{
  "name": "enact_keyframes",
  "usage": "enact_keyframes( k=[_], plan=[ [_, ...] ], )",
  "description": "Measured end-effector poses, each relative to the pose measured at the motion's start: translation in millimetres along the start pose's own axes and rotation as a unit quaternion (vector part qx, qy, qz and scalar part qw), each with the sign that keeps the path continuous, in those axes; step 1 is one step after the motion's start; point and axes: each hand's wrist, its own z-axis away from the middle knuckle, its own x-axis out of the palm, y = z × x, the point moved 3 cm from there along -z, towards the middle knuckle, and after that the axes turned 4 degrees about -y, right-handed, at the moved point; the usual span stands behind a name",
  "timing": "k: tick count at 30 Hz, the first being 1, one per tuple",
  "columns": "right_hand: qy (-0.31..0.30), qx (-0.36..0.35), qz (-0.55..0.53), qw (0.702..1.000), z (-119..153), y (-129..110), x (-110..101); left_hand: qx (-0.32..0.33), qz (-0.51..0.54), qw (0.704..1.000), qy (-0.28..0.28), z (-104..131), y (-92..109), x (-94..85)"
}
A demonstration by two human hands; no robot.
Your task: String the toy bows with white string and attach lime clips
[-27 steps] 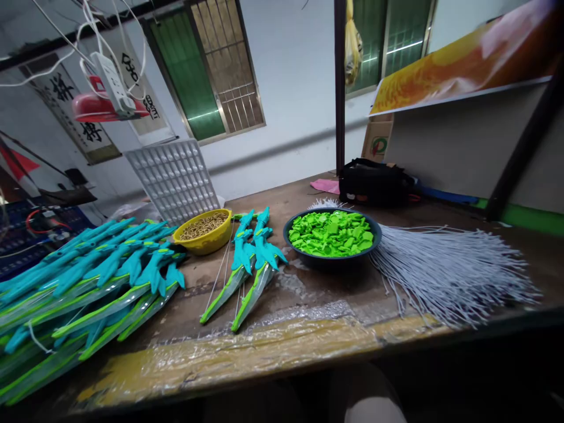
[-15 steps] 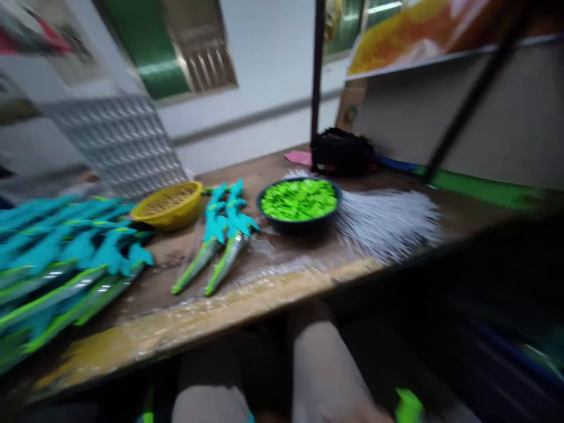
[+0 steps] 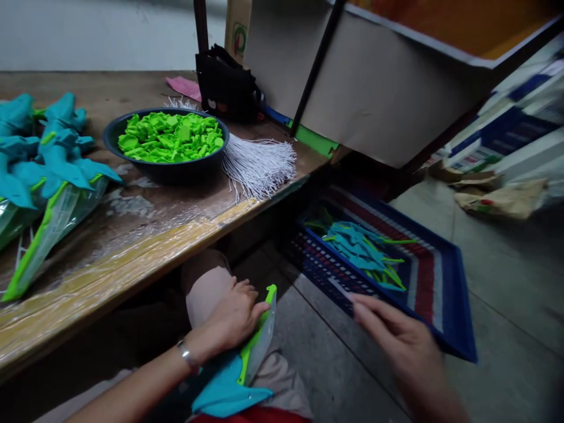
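Observation:
My left hand [image 3: 233, 314], with a metal band at the wrist, lies over a blue and green plastic toy [image 3: 233, 382] on my lap. Its thumb presses on the toy's bright green edge, beside a clear section. To the right, my right hand [image 3: 396, 341] is closed in a pinch on a thin white strip [image 3: 339, 288], whose exact kind is unclear. The strip points up and left, apart from the toy. Beyond this hand, a blue basket [image 3: 460, 294] on the floor contains several blue and green pieces [image 3: 356, 244].
On the table [image 3: 145, 252], a dark bowl [image 3: 165, 170] holds bright green plastic pieces [image 3: 171, 138]. A bundle of white strings [image 3: 262, 167] lies beside it, near the edge. More blue toys [image 3: 61, 147] lie at left. Behind are a black bag [image 3: 227, 85] and pink cloth [image 3: 184, 88].
The view has swung right and down, bringing the floor basket into sight. Both hands, barely visible at the bottom before, now show clearly with the toy and white strip.

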Motion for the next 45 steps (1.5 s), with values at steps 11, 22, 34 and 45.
enact_keyframes(
  k=[11, 22, 34, 45],
  plan=[
    [-0.07, -0.106, -0.161, 0.979, -14, -41, 78, -0.045, 0.406, 0.912, -0.027, -20, 25, 37.0],
    [0.039, -0.301, 0.01, 0.953, -15, -88, 93, 0.026, 0.479, 0.877, 0.017, -8, 48, 23.0],
    [0.047, -0.314, 0.081, 0.945, -14, -87, 99, 0.036, 0.471, 0.881, 0.022, -9, 45, 27.2],
    [0.064, -0.286, 0.172, 0.94, -14, -84, 108, -0.027, 0.563, 0.823, 0.073, 1, 48, 27.2]
  ],
)
